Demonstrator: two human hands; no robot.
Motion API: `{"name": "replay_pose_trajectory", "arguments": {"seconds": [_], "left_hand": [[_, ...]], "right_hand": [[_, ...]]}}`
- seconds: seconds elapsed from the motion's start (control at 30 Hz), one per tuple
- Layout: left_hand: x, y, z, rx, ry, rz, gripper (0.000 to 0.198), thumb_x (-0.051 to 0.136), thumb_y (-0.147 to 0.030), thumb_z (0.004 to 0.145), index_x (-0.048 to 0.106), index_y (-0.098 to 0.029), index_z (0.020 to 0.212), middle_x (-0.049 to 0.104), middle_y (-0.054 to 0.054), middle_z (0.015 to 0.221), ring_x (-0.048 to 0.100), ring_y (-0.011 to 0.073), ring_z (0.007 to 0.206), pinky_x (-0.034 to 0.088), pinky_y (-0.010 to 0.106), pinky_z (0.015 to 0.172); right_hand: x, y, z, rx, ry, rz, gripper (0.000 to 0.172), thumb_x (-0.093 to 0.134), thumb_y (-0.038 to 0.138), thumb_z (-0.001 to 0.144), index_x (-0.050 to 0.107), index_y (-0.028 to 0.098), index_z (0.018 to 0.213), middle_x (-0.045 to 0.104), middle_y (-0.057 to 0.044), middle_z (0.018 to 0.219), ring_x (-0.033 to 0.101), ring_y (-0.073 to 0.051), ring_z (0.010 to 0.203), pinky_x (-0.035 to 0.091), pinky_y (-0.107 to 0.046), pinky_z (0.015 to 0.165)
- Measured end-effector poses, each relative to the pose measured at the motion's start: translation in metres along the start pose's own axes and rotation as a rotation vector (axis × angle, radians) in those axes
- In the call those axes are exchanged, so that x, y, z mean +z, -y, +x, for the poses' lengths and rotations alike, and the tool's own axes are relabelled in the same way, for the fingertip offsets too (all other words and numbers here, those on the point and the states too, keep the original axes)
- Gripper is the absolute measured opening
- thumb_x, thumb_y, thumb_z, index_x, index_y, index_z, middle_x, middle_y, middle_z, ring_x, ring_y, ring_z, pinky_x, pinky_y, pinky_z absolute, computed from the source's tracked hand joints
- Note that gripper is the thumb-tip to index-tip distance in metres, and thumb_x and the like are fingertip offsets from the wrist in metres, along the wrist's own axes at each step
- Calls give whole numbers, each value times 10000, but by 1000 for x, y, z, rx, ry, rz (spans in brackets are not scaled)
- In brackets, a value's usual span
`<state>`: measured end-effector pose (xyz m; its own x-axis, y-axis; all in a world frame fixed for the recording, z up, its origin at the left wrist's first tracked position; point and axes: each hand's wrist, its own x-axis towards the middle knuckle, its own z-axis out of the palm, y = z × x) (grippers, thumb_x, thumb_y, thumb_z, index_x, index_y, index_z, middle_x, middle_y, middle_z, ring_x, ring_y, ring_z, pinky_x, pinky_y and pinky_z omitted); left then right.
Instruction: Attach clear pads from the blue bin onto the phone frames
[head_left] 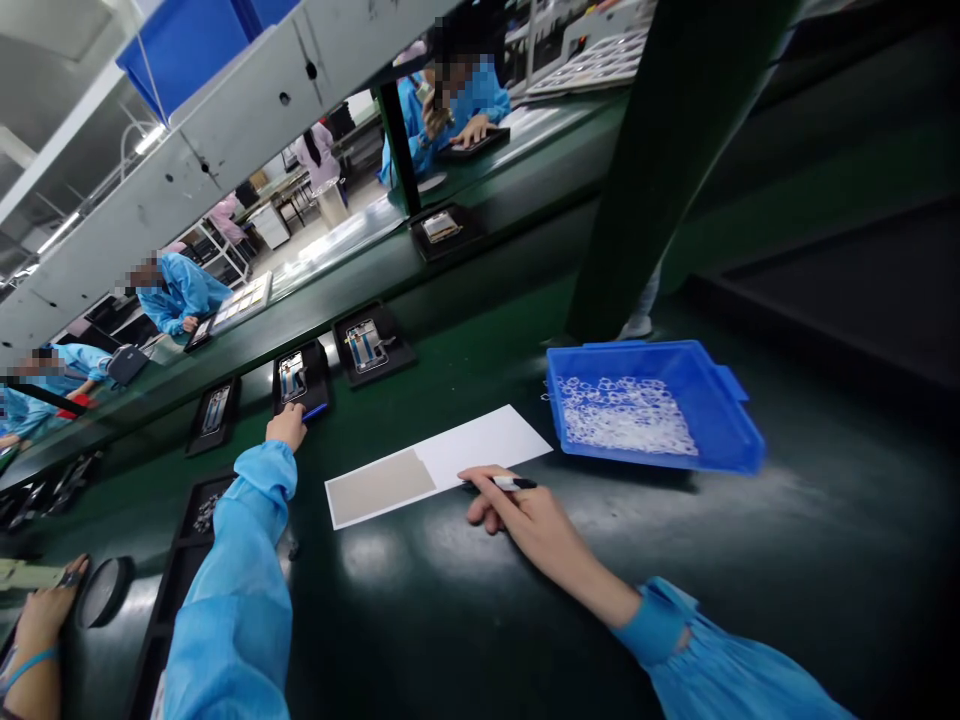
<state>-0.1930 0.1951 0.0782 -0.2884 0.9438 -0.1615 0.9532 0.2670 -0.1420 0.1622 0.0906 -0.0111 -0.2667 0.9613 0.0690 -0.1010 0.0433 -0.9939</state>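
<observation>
My left hand reaches forward to the near edge of a black tray that carries an opened phone-like device. A blue strip lies by its fingertips, and the fingers look closed at that tray's edge. My right hand holds a black-and-white pen between its fingers, over the near edge of a white sheet. A beige-grey rectangle covers the left part of the sheet.
A blue bin of small white rings stands right of the sheet. More black trays with devices line the green conveyor. A dark green post rises ahead. Another person's hand is at lower left, beside a round black dish.
</observation>
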Motion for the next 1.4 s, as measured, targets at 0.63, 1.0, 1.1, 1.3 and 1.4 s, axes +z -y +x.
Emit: {"name": "replay_pose_trajectory", "arguments": {"seconds": [0.63,1.0,1.1,1.3,1.4], "left_hand": [[-75,-6,-98,13,-351,278,271,420,-355,1018,561,-213,1201,592,93,1160,661,272,914,486,339,701],[-88,-37,-276,503,-727,179,179,366,-147,974,524,-225,1008,638,-1,880,612,149,608,353,275,483],[-70,-58,-323,704,-607,103,244,304,-133,1000,526,-229,1022,585,-26,739,555,124,505,345,271,445],[11,-103,-335,981,-119,36,230,712,-352,840,517,-230,830,586,-59,692,546,137,415,260,304,326],[41,-112,-324,931,133,-138,490,758,-625,738,569,-255,997,667,-59,890,669,161,593,462,256,437]], "right_hand": [[-4,-9,-2,-112,-131,40,709,498,811,925,590,149,1160,680,-137,891,635,-231,630,503,-303,537],[-3,-12,-3,-155,-179,-10,660,503,796,942,576,188,1192,672,-127,1023,654,-292,909,561,-405,778],[-4,-13,-2,-191,-255,-29,640,521,777,944,557,201,1220,656,-120,1091,638,-302,1002,547,-435,875],[-8,-8,-5,-181,-271,-178,499,491,639,980,541,204,1219,656,-113,1108,612,-309,1078,531,-434,901],[-7,-6,-8,-206,-211,-270,369,515,483,957,557,217,1209,662,-81,1104,622,-293,1060,527,-398,880]]}}
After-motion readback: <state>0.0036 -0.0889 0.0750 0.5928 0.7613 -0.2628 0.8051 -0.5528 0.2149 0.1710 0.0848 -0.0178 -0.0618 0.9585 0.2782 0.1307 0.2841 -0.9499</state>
